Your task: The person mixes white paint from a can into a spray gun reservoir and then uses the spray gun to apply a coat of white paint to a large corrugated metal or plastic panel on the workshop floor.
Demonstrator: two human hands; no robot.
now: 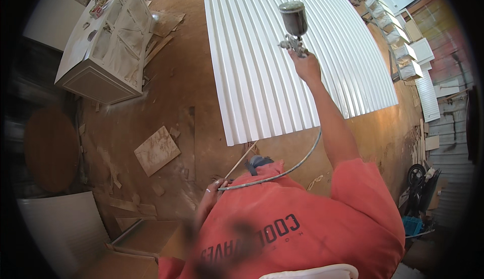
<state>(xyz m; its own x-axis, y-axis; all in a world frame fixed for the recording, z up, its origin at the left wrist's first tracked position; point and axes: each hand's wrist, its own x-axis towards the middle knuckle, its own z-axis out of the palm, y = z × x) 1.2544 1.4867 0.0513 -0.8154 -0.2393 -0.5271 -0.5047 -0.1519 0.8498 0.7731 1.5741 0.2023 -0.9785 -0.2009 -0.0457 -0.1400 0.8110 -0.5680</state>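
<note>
My right hand (305,66) is stretched forward, its fingers wrapped round the grip of a metal spray gun (292,44). A dark cup with a pale lid (293,18) sits upright on top of the gun. Below them lies a large white corrugated sheet (262,97), with the gun above its middle. A grey hose (277,178) curves from beneath my right forearm back to my left hand (212,191), which is closed on it near my body. A thin pale rod or line (241,160) also runs from that hand toward the sheet's near edge; its kind is unclear.
On the left stands a white cabinet (108,62) with small items on top. A square board (157,151) and wood scraps lie on the brown floor. At the right are white box-like pieces (405,53) in a row and a black wheel (416,175). Cardboard (146,238) is at lower left.
</note>
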